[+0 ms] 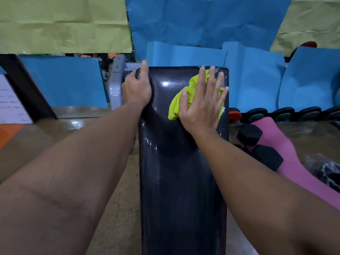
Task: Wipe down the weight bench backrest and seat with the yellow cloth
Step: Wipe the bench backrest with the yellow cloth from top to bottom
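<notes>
The black padded bench backrest [180, 172] runs away from me up the middle of the view, its surface glossy. The yellow cloth [176, 105] lies bunched on the pad near its far right corner. My right hand [202, 105] presses flat on the cloth with fingers spread, reaching the far edge. My left hand [137, 87] grips the pad's far left corner, fingers wrapped over the edge. The seat is not in view.
A grey metal frame [116, 85] stands left of the pad's far end. Black hex dumbbells [257, 146] lie on a pink mat [287, 159] to the right. A row of round dumbbells [283, 114] lines the blue-covered wall. Brown floor surrounds the bench.
</notes>
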